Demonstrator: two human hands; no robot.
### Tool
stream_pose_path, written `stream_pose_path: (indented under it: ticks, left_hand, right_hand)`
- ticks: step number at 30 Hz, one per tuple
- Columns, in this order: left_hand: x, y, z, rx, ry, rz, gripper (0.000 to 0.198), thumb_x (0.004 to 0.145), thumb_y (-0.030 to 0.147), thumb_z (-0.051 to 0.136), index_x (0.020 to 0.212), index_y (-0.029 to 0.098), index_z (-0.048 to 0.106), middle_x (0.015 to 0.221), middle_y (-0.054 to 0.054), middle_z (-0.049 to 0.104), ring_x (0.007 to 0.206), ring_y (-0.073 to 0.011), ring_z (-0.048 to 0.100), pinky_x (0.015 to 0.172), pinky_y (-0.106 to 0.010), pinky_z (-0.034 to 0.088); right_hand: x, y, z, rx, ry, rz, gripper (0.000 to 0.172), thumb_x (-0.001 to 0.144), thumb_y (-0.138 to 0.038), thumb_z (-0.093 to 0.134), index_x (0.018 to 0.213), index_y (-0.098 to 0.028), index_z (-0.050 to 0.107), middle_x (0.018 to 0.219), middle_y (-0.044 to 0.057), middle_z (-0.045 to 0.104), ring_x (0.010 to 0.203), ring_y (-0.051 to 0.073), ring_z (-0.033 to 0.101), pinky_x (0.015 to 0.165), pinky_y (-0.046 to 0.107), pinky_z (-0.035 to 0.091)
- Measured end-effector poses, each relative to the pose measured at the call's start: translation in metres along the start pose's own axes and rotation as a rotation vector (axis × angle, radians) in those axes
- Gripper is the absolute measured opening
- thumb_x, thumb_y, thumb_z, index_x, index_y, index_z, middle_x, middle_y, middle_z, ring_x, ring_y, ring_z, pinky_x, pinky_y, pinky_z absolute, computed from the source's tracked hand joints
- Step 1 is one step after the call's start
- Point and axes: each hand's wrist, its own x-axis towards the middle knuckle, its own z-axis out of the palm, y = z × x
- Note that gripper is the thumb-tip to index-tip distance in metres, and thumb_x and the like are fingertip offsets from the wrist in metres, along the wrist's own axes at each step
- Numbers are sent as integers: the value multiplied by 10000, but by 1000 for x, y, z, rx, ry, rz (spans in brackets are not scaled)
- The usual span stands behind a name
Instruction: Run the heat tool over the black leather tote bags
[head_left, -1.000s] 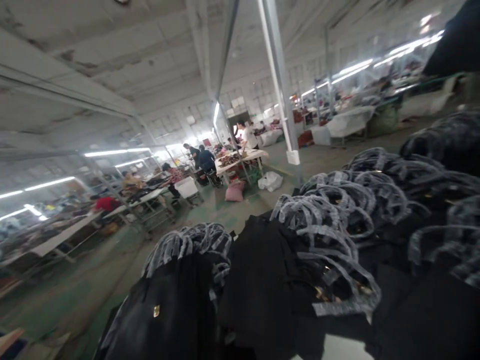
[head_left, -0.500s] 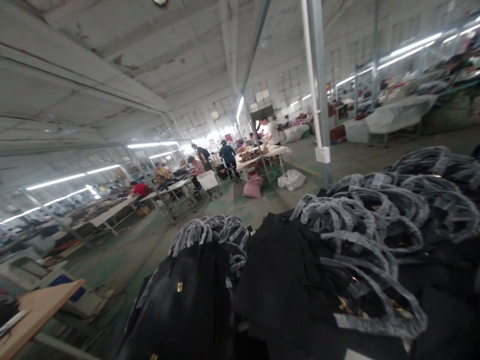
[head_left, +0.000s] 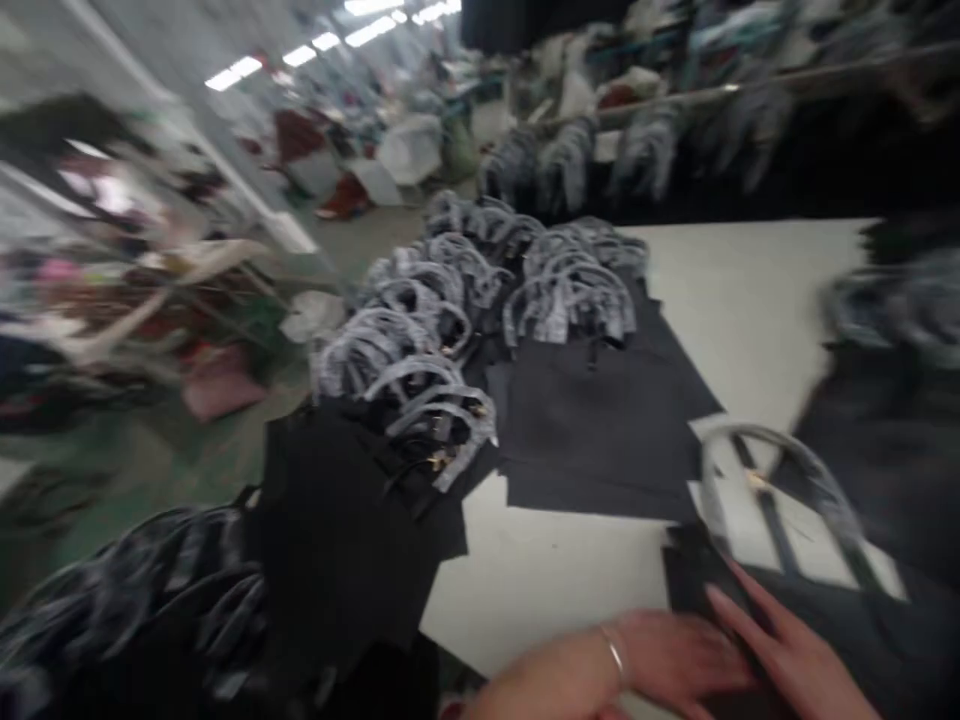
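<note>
Left hand point(head_left: 675, 655): open, lying flat on a black tote bag point(head_left: 847, 640), lower right.
Right hand point(head_left: 787, 655): open, fingers extended on that bag.
Rest: stacked bags point(head_left: 420, 340) on a white table point(head_left: 750, 300), centre.

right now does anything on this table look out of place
The black tote bag under your left hand and right hand lies skewed, apart from the stacked bags, its handle loop splayed across the white table. Blur hides any damage.
</note>
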Motion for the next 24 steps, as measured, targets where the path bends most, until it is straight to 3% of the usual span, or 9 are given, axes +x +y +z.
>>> stream_pose_path:
  ticks: [2,4,7,10,12,17,21,24]
  left_hand:
    - [11,-2,20,-136,41,217,576,861,494,600,1309,148,499,1334,-124,533,1304,-225,417,1105,-322,340]
    - [11,-7,30,-266,104,235,538,894,389,581,1340,117,454,1367,-144,503,1338,-234,377,1120,-361,322]
    - [-1,-20,27,-438,221,6,420,918,193,508,1332,175,445,1380,-122,473,1285,-217,426,1062,-384,395]
    - [-2,-39,10,-475,302,-310,335,904,88,457,1217,182,527,1210,-97,541,1125,-194,523,986,-363,453]
    - [7,-54,-3,-442,269,-395,301,897,81,473,1166,185,559,1132,-78,553,1051,-182,545,953,-329,461]
    - [37,-78,-23,-360,131,-346,178,872,170,594,1043,207,623,1027,-50,580,933,-186,573,856,-294,460]
    - [42,-70,-27,-278,37,-306,88,877,211,609,959,192,633,999,-63,600,931,-199,574,833,-294,438]
    - [44,-57,-29,-208,-51,-279,83,862,247,637,809,183,642,870,-54,618,819,-199,600,750,-291,448]
  right_hand:
    - [-30,19,-21,93,-57,198,686,815,-578,555,1395,-214,499,759,19,732,664,249,699,595,316,526]
    - [-48,26,-32,199,-83,291,790,810,-610,526,1463,-186,390,644,-10,684,478,197,632,476,290,473]
    - [-68,33,-34,259,-119,343,813,809,-612,529,1472,-172,365,570,-31,627,434,168,595,446,267,452]
    - [-88,43,-25,302,-147,356,784,825,-602,512,1468,-175,371,541,-44,593,432,162,590,444,257,448]
    - [-99,49,-17,340,-143,361,776,832,-593,506,1469,-172,368,556,-43,594,423,157,585,433,254,442]
    - [-117,58,-2,413,-102,355,772,833,-554,527,1480,-171,353,563,-35,620,420,160,586,429,254,450]
    - [-129,61,-2,470,-38,352,743,835,-533,538,1471,-183,374,622,-19,659,436,157,589,438,254,459]
    - [-141,70,-8,503,39,377,741,838,-531,536,1474,-189,368,665,-9,683,437,153,584,436,251,456]
